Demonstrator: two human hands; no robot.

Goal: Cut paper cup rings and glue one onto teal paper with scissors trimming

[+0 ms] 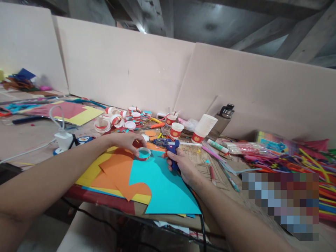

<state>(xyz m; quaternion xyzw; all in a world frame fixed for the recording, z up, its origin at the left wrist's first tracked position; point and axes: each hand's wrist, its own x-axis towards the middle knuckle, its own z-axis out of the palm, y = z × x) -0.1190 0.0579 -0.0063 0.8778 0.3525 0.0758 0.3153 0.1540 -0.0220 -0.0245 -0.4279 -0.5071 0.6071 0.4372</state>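
Nearest, a turquoise sheet (169, 189) is lying next to orange paper (118, 171). At its far edge, the left hand (130, 143) is pinching a red-and-white paper ring (144, 159), and the right hand (181, 161) is gripping a blue glue gun (170, 144), whose nozzle (154, 141) is hovering near the ring. Farther, stacked paper cups (204, 126) are standing beside a bottle (222, 122).

Tabletop (31, 140) littered: paper sheets (170, 190) laid at six o'clock, bottle (222, 124) stood at two, strips (309, 161) heaped at three, cup pieces (117, 121) scattered at eleven.
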